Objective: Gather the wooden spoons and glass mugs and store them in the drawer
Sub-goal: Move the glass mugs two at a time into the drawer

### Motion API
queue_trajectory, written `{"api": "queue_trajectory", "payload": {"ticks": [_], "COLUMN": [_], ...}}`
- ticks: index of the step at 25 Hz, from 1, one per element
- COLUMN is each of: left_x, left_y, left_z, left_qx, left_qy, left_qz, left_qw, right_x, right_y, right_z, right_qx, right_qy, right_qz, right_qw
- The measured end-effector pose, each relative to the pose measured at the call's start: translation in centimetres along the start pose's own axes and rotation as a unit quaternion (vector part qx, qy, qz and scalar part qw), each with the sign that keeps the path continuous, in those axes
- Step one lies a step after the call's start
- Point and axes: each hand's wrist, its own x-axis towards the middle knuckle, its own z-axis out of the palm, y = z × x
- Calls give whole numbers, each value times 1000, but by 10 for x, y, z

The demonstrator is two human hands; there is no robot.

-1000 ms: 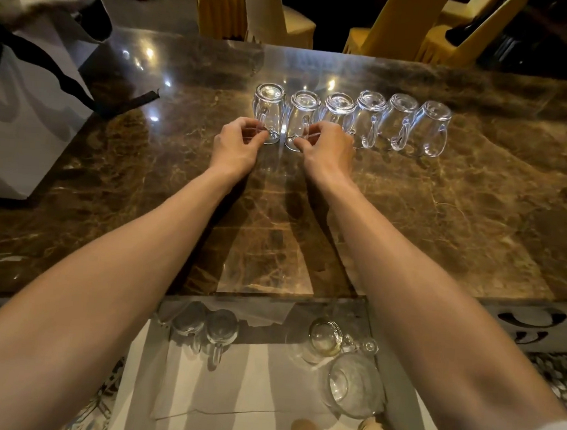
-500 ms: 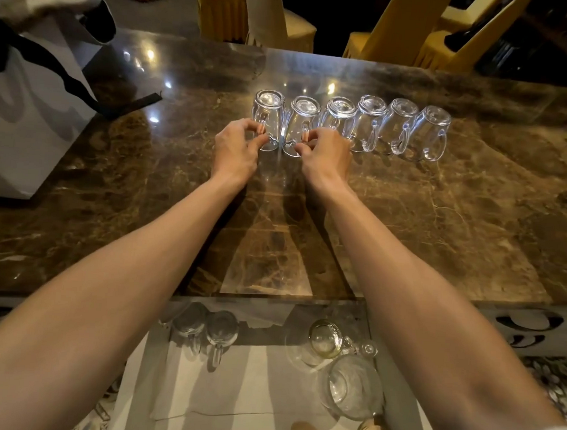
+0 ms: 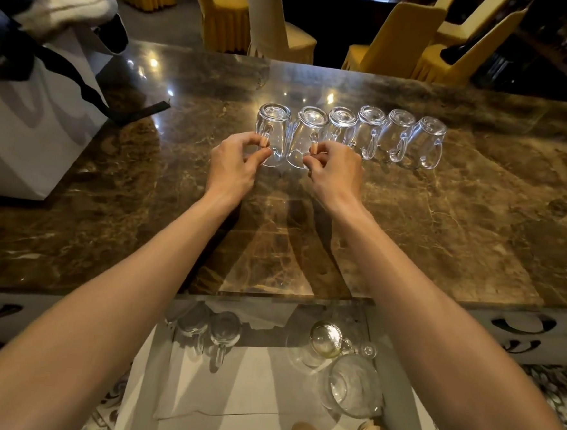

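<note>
Left hand (image 3: 234, 166), right hand (image 3: 338, 172) — pinching mug handles (image 3: 264, 133)

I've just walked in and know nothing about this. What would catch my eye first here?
Six glass mugs stand upside down in a row on the brown marble counter. The left hand pinches the handle of the leftmost mug, the right hand that of the next mug. Below the counter, an open drawer holds more glassware.
</note>
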Motion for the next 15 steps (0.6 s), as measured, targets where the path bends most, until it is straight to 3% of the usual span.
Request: {"api": "queue_trajectory", "payload": {"ticks": [15], "left_x": [-60], "left_y": [42], "left_z": [-52], "left_qx": [-51], "left_qy": [1], "left_qz": [31], "left_qw": [998], "right_x": [-67], "right_y": [-24], "right_z": [-49], "right_qx": [66], "right_qy": [8], "right_qz": [-50], "right_qw": [997]}}
